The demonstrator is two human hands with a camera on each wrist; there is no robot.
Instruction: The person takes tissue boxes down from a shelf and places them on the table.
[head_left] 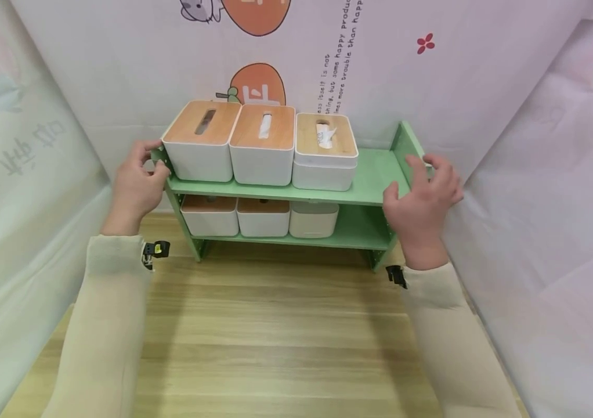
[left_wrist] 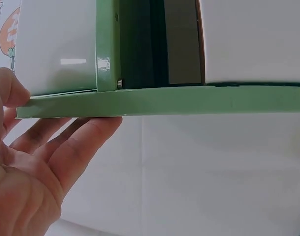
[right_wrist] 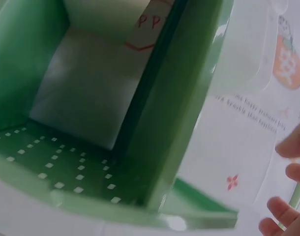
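Observation:
A low green two-tier shelf [head_left: 372,177] stands on the wooden floor against the back wall. My left hand [head_left: 138,181] grips the upper edge of its left side panel. In the left wrist view the thumb lies on one face of that green panel [left_wrist: 160,101] and the fingers on the other. My right hand [head_left: 422,200] hovers by the right side panel [head_left: 408,148], its fingers spread and loosely bent. The right wrist view has those fingers [right_wrist: 283,209] apart from the panel, holding nothing.
On the upper tier stand three white boxes with wooden lids: a left box [head_left: 197,159], a middle box [head_left: 262,165] and a right tissue box [head_left: 325,174]. Three smaller boxes [head_left: 262,223] fill the lower tier's left part. White printed sheets [head_left: 552,203] enclose both sides.

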